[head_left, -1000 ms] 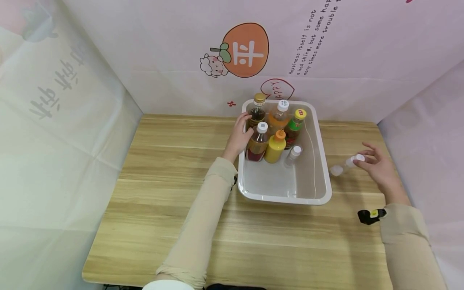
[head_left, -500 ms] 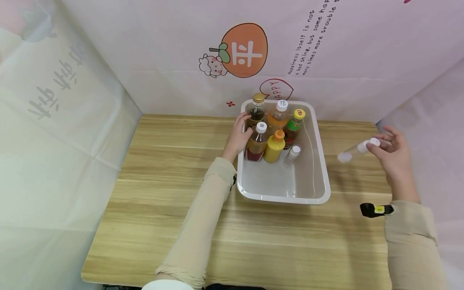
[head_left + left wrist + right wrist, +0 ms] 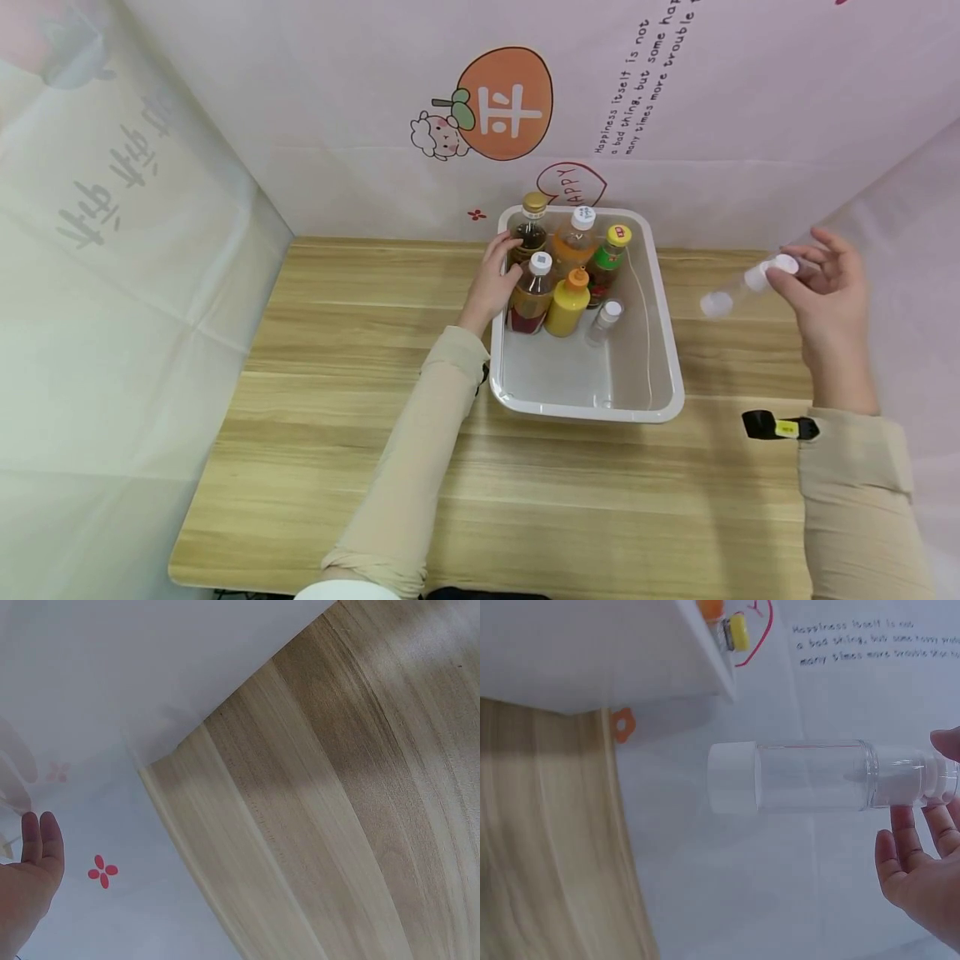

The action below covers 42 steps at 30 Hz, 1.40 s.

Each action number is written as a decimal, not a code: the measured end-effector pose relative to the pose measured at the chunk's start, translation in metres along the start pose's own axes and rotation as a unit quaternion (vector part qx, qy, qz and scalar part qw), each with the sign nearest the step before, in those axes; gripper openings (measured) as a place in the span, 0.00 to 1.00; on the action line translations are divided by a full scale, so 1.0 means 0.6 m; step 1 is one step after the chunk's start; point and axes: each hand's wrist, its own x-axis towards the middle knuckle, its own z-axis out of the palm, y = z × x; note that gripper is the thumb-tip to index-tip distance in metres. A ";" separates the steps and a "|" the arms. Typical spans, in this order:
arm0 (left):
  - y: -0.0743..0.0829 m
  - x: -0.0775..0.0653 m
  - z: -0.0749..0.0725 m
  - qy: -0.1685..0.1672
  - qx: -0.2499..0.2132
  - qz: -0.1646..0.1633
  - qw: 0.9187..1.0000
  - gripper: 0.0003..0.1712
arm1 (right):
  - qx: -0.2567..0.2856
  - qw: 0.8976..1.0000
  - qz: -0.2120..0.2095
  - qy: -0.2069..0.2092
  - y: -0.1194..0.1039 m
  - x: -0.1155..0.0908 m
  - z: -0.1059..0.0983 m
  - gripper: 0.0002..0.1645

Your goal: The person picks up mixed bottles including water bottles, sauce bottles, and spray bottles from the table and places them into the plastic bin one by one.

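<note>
My right hand (image 3: 828,287) pinches a clear bottle (image 3: 738,290) by its white end, held tilted in the air right of the bin. The right wrist view shows this clear bottle (image 3: 814,776) lengthwise, with a white cap at its far end. My left hand (image 3: 493,283) lies over the left rim of the bin (image 3: 588,412), fingers near the gold-capped dark bottle (image 3: 531,237) and thumb beside the white-capped bottle with a red-brown base (image 3: 531,304). Whether its fingertips touch the bottles is unclear. In the left wrist view, two fingers of the left hand (image 3: 34,877) look nearly straight.
Inside the bin also stand an orange-filled bottle (image 3: 576,242), a yellow-capped bottle (image 3: 607,262), a yellow squeeze bottle (image 3: 567,308) and a small clear bottle (image 3: 603,325). Wooden table (image 3: 360,375) surrounds the bin. Printed fabric walls (image 3: 360,108) border the back and sides.
My right hand has carried the clear bottle up and to the right, away from the bin. The left hand and the bottles in the bin have stayed in place.
</note>
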 end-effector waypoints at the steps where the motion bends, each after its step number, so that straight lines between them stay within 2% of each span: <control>1: 0.000 0.000 0.000 0.001 0.000 0.000 1.000 0.26 | 0.006 1.000 -0.008 0.000 -0.002 -0.001 0.005 0.36; 13: 0.000 0.001 0.000 0.004 -0.001 0.000 1.000 0.26 | 0.038 0.997 -0.064 -0.032 -0.021 -0.008 0.064 0.33; 25: -0.001 0.003 0.000 0.001 -0.008 -0.001 1.000 0.26 | 0.005 0.992 -0.072 -0.105 -0.023 -0.014 0.108 0.32; 35: -0.001 0.003 -0.001 0.000 -0.009 -0.005 1.000 0.26 | -0.084 0.982 -0.040 -0.167 -0.001 -0.014 0.128 0.34; 38: -0.002 0.003 -0.001 -0.001 -0.008 -0.004 1.000 0.26 | -0.122 0.974 -0.031 -0.186 0.008 -0.015 0.132 0.35; 42: -0.003 0.004 -0.001 -0.001 -0.007 -0.002 1.000 0.26 | -0.192 0.959 -0.022 -0.209 0.018 -0.015 0.140 0.37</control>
